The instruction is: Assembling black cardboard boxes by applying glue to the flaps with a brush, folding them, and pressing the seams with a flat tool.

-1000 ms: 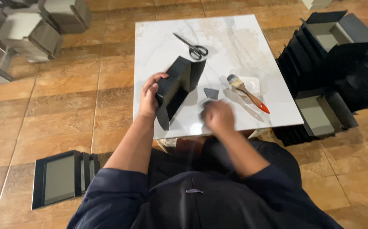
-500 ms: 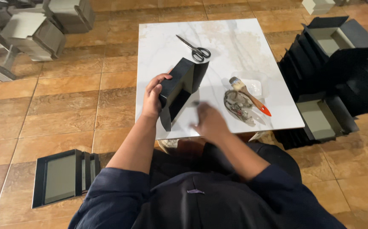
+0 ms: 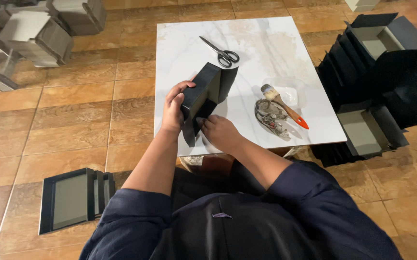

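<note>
A black cardboard box [image 3: 207, 94] with an open flap stands tilted on the white marble table [image 3: 266, 48]. My left hand [image 3: 174, 107] grips its left side and holds it up. My right hand [image 3: 220, 131] presses its fingers against the box's lower near face. To the right lie a glue brush with an orange handle [image 3: 285, 106] and a crumpled grey rag [image 3: 267, 117]. Black-handled scissors [image 3: 222, 52] lie further back on the table.
A clear shallow tray [image 3: 291, 94] sits under the brush head. Stacks of black boxes and sheets [image 3: 377, 77] fill the floor at the right. Grey box shells [image 3: 40, 29] sit at the far left. Flat black-framed trays [image 3: 74, 197] lie on the tiled floor near my left.
My right hand has come from the table beside the brush back to the box and now presses on its lower face. The left hand keeps holding the box.
</note>
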